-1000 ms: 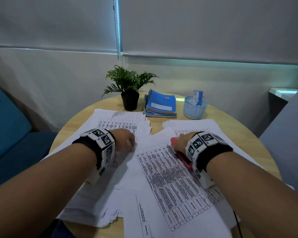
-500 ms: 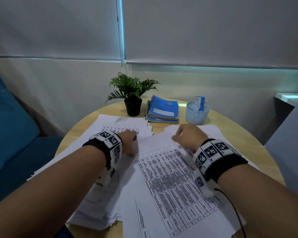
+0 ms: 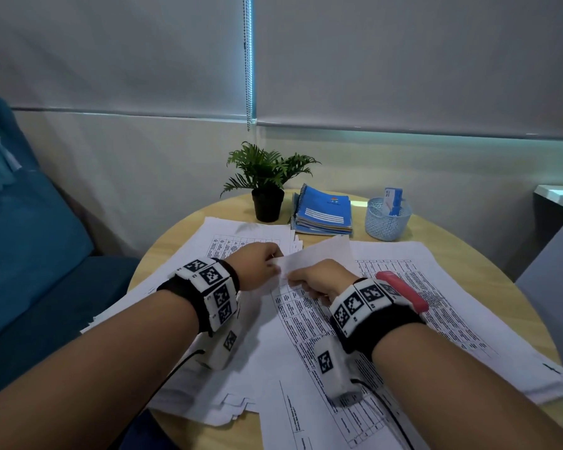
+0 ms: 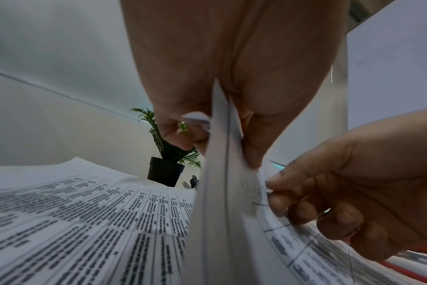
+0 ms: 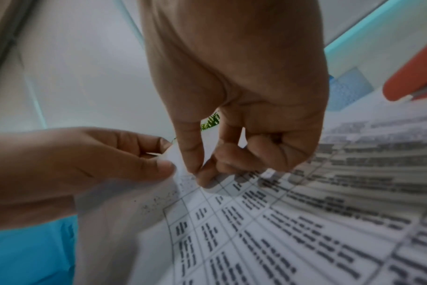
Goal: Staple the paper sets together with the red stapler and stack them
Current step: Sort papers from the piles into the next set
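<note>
Well, both hands meet over the counter (image 3: 488, 254): the left hand (image 3: 257, 266) and right hand (image 3: 319, 279) each pinch the lifted corner of a paper set (image 3: 319, 254). The red stapler (image 3: 403, 290) lies untouched on the sheets just beside the right wrist

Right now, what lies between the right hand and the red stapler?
In the head view, only the right wrist's marker band and printed sheets. The red stapler lies free behind the right hand, which pinches the lifted paper set.

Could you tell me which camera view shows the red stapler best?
The head view: the red stapler lies on the printed sheets beside the right wrist, most of its length visible. The right wrist view catches only one blurred end at its edge; the left wrist view shows just a red sliver.
</note>
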The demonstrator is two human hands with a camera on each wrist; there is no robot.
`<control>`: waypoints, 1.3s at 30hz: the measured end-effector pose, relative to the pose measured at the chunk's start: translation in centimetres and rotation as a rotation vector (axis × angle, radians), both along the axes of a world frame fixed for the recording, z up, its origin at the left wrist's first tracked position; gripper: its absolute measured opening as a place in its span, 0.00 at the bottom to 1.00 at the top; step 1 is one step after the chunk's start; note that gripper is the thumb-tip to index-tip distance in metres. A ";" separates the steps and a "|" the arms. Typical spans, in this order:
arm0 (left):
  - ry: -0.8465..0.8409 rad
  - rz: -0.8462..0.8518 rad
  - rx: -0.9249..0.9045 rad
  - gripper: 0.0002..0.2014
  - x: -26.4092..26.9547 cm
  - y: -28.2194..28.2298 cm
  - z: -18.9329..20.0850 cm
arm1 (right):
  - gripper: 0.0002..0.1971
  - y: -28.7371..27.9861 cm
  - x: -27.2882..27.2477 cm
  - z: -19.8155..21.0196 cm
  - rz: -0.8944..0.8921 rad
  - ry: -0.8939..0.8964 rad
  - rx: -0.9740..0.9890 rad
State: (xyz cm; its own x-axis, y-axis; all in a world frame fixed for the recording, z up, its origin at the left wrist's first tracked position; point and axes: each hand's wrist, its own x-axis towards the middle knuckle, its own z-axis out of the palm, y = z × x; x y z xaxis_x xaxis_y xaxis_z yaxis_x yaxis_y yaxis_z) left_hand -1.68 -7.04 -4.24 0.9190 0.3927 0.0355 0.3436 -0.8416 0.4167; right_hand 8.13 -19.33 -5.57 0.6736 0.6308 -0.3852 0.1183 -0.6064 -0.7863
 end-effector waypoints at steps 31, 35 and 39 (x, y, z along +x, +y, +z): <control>0.443 -0.021 0.297 0.10 1.6 0.0 -1.2 | 0.05 -7.1 5.3 2.6 -0.106 -0.421 0.282; 0.492 -0.020 0.328 0.04 2.4 0.0 -1.5 | 0.06 -11.9 8.7 3.9 -0.191 -0.471 0.277; 0.475 0.022 0.361 0.03 2.9 0.3 -2.6 | 0.05 -17.8 12.3 4.1 -0.317 -0.543 0.264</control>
State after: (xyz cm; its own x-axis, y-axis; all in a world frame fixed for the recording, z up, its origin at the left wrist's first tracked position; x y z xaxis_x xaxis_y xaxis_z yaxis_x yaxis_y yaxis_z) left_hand 1.25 -6.74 -6.82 0.8589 0.4511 -0.2426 0.4411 -0.8922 -0.0975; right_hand 20.39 -37.15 -1.44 0.8958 0.3973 0.1994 0.3860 -0.4727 -0.7922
